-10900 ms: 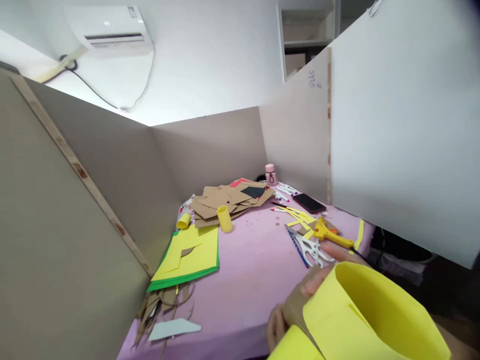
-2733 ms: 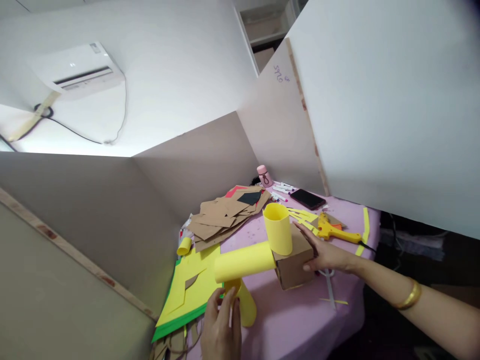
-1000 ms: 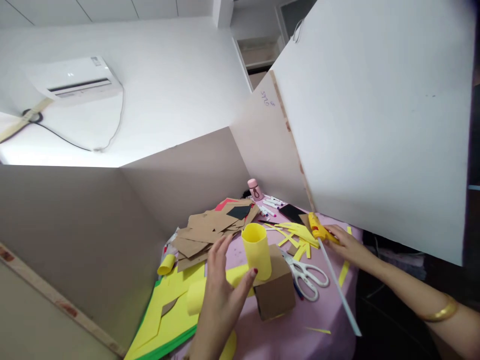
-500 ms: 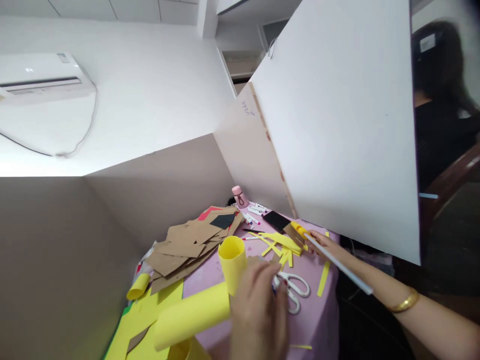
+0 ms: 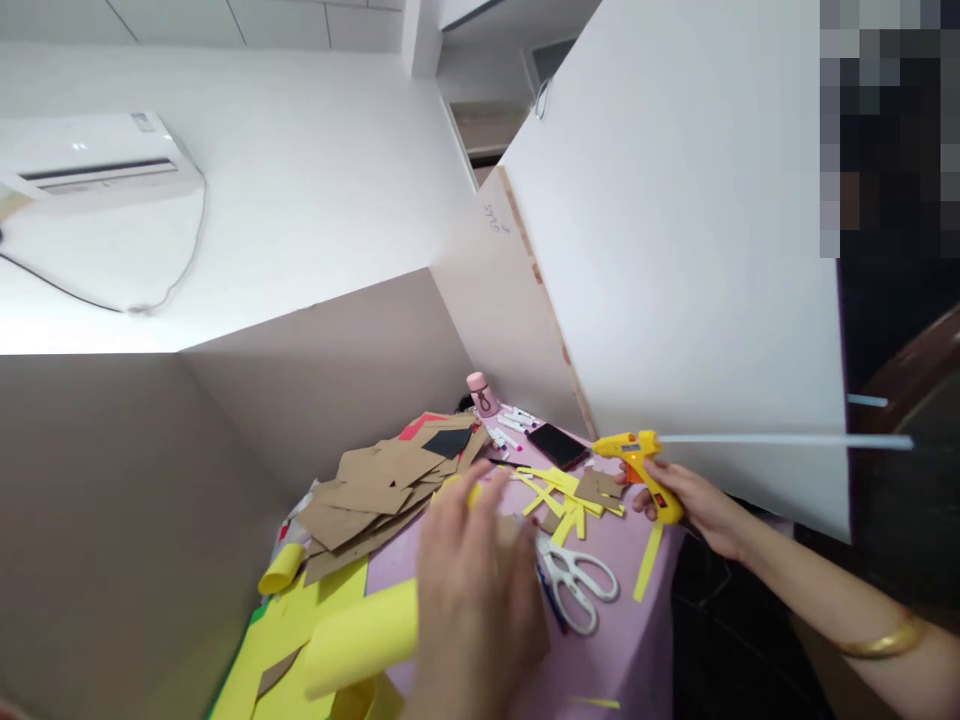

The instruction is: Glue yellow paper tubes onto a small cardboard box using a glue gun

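Right hand: gripping glue gun by its handle, nozzle pointing left. Left hand: appearing between tube and scissors; grip blurring, cannot tell.

head-worn view, looking forward and slightly down, tilted sideways, tabletop near, wall farther off

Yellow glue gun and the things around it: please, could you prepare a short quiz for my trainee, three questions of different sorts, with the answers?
1. Which hand holds the yellow glue gun?
2. True or false: the pink bottle stands upright.
3. What colour are the handles of the scissors? a) red b) white c) green

Key: 1. the right hand; 2. true; 3. b
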Demonstrator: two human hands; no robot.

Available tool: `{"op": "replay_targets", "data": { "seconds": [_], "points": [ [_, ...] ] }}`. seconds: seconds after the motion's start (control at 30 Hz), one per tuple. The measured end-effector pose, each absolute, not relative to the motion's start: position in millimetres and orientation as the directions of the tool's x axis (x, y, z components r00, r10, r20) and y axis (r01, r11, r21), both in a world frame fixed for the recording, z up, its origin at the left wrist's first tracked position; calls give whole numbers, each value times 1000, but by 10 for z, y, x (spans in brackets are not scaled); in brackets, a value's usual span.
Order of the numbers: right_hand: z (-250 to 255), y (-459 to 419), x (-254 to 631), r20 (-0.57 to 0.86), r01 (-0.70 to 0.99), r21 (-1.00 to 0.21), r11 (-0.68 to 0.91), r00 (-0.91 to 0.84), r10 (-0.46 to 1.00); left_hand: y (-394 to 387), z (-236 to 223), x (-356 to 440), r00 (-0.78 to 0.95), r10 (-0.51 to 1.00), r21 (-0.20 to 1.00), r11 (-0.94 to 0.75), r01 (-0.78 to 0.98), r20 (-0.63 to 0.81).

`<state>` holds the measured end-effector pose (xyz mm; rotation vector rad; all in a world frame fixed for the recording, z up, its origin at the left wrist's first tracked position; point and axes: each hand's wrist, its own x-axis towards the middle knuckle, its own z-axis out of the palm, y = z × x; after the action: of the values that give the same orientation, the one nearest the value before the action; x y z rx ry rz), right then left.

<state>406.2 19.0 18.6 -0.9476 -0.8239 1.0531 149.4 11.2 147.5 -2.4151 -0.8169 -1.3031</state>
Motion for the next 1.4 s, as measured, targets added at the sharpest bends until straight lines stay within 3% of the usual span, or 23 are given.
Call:
{"op": "replay_targets", "data": {
  "seconds": [0.13,0.3,0.8,1.4],
  "points": [
    [416,25,3960,131,-392,-905,165,112,985,341,1867,1263,501,573,20,-670,742,649],
    [659,-140,3755,106,-355,-933,64,-99,989,457,1774,1240,513,697,91,-632,770,501],
    [841,-311,3426,36,-235,-971,-52,-358,933,443,1578,1243,411,658,225,-662,715,631],
    [806,-302,3339,25,-211,-975,-67,-406,914,432,1492,1271,378,610,133,-627,768,696]
  ]
}}
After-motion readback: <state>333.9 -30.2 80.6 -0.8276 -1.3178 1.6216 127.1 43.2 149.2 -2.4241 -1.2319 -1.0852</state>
